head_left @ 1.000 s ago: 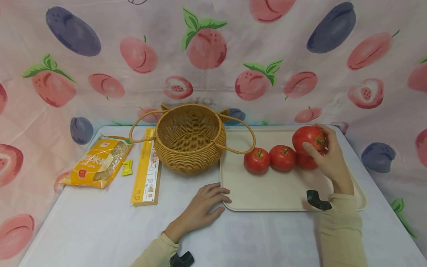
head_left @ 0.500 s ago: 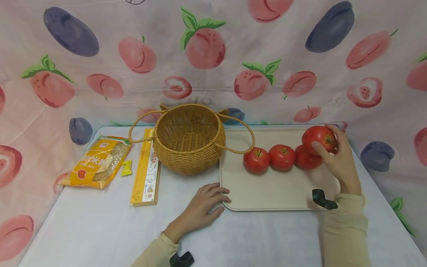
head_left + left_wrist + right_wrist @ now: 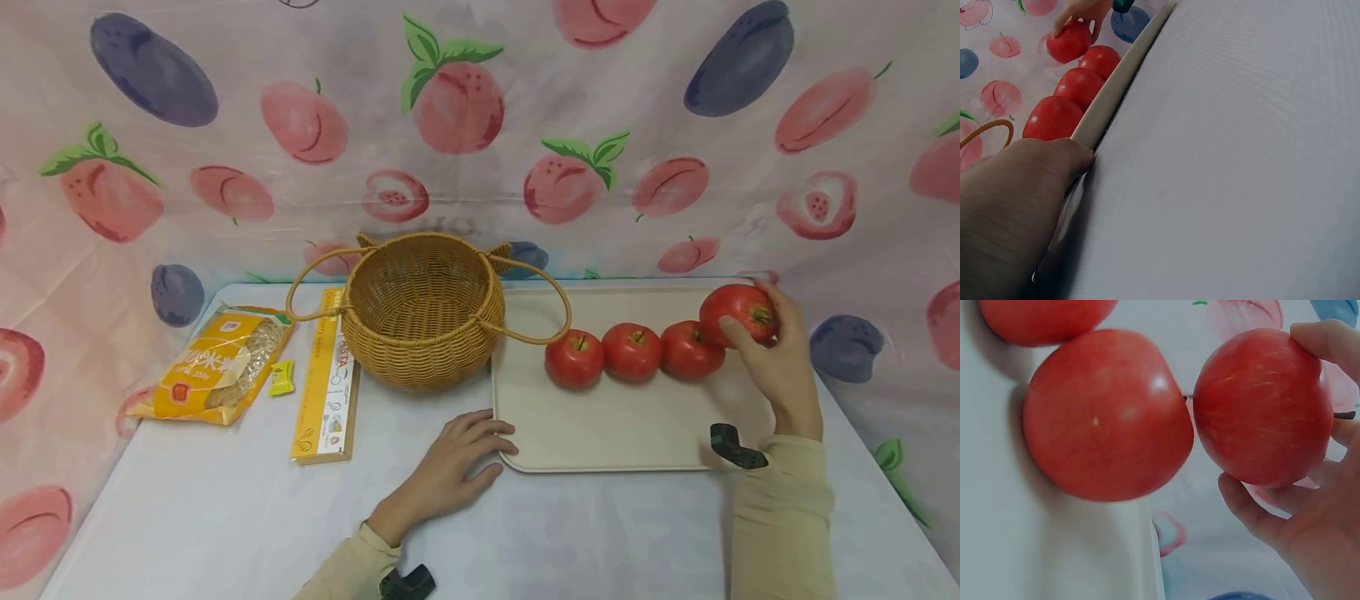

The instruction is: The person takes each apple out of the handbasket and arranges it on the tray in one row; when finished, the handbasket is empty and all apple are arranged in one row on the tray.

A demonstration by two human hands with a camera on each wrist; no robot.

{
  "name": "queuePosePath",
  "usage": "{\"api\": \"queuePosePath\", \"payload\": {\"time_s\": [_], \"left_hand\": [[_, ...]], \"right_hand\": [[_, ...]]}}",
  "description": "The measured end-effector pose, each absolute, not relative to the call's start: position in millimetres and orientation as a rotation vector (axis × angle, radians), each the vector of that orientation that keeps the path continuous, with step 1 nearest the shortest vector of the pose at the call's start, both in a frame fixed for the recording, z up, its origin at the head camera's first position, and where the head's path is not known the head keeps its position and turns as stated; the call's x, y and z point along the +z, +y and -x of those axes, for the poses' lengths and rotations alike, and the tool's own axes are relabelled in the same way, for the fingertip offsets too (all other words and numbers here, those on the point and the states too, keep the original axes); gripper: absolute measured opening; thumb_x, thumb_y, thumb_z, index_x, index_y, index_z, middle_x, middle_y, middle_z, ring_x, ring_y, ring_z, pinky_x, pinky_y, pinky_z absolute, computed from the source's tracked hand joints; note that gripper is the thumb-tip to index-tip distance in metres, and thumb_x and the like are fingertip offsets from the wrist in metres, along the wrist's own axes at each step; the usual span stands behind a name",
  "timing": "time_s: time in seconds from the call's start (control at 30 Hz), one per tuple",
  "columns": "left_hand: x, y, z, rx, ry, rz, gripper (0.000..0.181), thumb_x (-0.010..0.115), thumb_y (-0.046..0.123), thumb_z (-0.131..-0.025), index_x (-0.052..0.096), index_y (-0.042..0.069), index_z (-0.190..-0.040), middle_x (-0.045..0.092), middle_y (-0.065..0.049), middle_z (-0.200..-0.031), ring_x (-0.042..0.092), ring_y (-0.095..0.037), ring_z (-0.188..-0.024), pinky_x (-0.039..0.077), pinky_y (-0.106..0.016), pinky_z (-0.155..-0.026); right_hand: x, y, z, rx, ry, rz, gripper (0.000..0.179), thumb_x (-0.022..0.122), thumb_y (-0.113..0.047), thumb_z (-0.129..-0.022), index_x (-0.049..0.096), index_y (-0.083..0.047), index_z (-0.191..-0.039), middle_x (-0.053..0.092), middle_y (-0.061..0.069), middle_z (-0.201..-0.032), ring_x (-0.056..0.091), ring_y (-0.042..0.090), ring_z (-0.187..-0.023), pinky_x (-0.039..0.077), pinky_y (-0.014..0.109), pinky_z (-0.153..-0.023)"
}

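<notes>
My right hand (image 3: pixel 783 367) grips a red apple (image 3: pixel 738 315) between thumb and fingers, above the right part of the beige tray (image 3: pixel 600 433). In the right wrist view the held apple (image 3: pixel 1266 406) has its stem towards the palm, and another apple (image 3: pixel 1110 419) sits on the tray beside it. Three red apples (image 3: pixel 632 352) stand in a row on the tray. My left hand (image 3: pixel 446 471) rests at the tray's front left corner with its fingers loosely extended; in the left wrist view the thumb (image 3: pixel 1079 156) touches the rim.
A wicker basket (image 3: pixel 423 358) with two hoop handles stands left of the tray, its right handle over the tray. Further left lie a yellow pasta box (image 3: pixel 315 408), a small yellow packet (image 3: pixel 282 378) and a yellow food bag (image 3: pixel 210 367). Fruit-print cloth (image 3: pixel 465 183) hangs behind.
My right hand has moved to the right with the held apple, uncovering the third apple in the row. The left hand has stayed at the tray corner.
</notes>
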State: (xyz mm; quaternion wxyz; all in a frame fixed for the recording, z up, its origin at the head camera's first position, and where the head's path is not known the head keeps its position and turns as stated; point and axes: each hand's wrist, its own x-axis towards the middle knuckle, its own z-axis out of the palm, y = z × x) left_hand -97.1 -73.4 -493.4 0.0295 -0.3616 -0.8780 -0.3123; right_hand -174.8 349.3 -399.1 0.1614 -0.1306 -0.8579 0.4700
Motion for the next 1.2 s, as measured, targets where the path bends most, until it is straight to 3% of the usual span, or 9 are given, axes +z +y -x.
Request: {"api": "queuePosePath", "payload": {"time_s": [0.2, 0.47, 0.9, 1.2], "left_hand": [[-493.6, -73.4, 97.2, -0.964, -2.731, 1.110, 0.021, 0.060, 0.024, -0.091, 0.062, 0.030, -0.112, 0.051, 0.013, -0.134, 0.033, -0.017, -0.138, 0.027, -0.041, -0.116], [-493.3, -73.5, 97.0, -0.964, -2.721, 1.108, 0.022, 0.060, 0.024, -0.091, 0.062, 0.030, -0.112, 0.052, 0.011, -0.134, 0.034, -0.019, -0.138, 0.026, -0.041, -0.116], [-495.3, -73.4, 97.5, -0.964, -2.685, 1.120, 0.021, 0.060, 0.023, -0.091, 0.062, 0.030, -0.111, 0.053, 0.010, -0.133, 0.036, -0.020, -0.136, 0.029, -0.044, -0.114], [-493.8, -73.5, 97.6, -0.963, -2.704, 1.119, 0.022, 0.059, 0.024, -0.092, 0.062, 0.030, -0.112, 0.052, 0.011, -0.134, 0.035, -0.019, -0.137, 0.028, -0.041, -0.115]], "right_hand": [[-403.0, 356.8, 173.0, 1.386, -2.395, 0.434, 0.063, 0.064, -0.028, -0.088, 0.035, -0.038, -0.143, 0.031, -0.001, -0.150, 0.032, 0.011, -0.129, 0.030, 0.033, -0.112], [-406.6, 364.0, 172.7, 1.370, -2.359, 0.444, 0.060, 0.066, -0.026, -0.087, 0.041, -0.036, -0.141, 0.037, -0.009, -0.142, 0.035, 0.009, -0.127, 0.030, 0.028, -0.111], [-423.0, 378.5, 174.9, 1.345, -2.464, 0.596, 0.061, 0.058, -0.040, -0.090, 0.030, -0.043, -0.144, 0.024, 0.000, -0.156, 0.024, 0.022, -0.141, 0.020, 0.044, -0.119], [-434.8, 383.3, 174.7, 1.304, -2.546, 0.632, 0.074, 0.057, -0.046, -0.089, 0.024, -0.019, -0.150, 0.024, 0.017, -0.154, 0.028, 0.037, -0.135, 0.024, 0.054, -0.115]]}}
